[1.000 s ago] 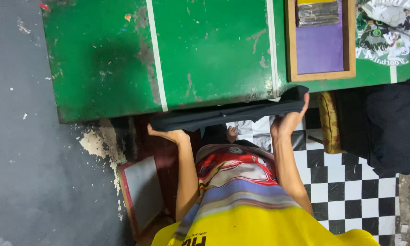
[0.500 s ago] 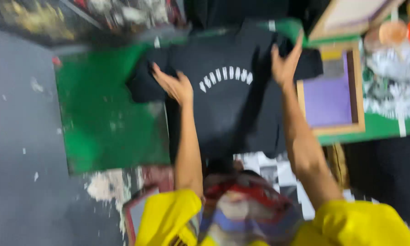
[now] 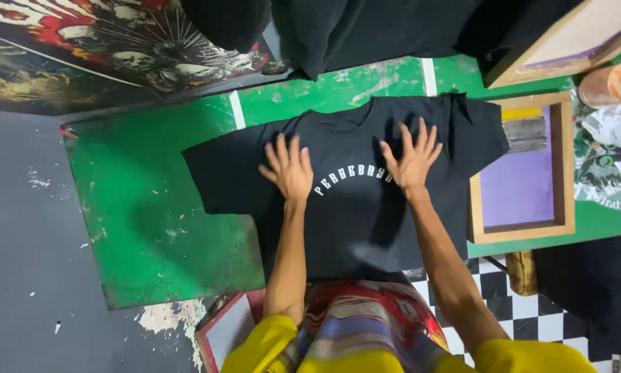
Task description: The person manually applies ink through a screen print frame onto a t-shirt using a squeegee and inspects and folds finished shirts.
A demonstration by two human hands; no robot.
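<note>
Black cotton, soft and light: the T-shirt (image 3: pixel 355 186) lies flat on the green table (image 3: pixel 145 207) under your left hand (image 3: pixel 288 170) and right hand (image 3: pixel 413 157), fingers spread, gripping nothing; lift it by the shoulders.

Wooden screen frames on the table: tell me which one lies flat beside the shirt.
The purple-meshed wooden frame lies flat on the green table, just right of the black shirt and nearest the right hand. The other frame, at the top right corner, sits tilted.

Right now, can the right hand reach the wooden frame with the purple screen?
Probably yes. The right hand lies flat on the black shirt, and the wooden frame sits just beside it, with nothing between.
</note>
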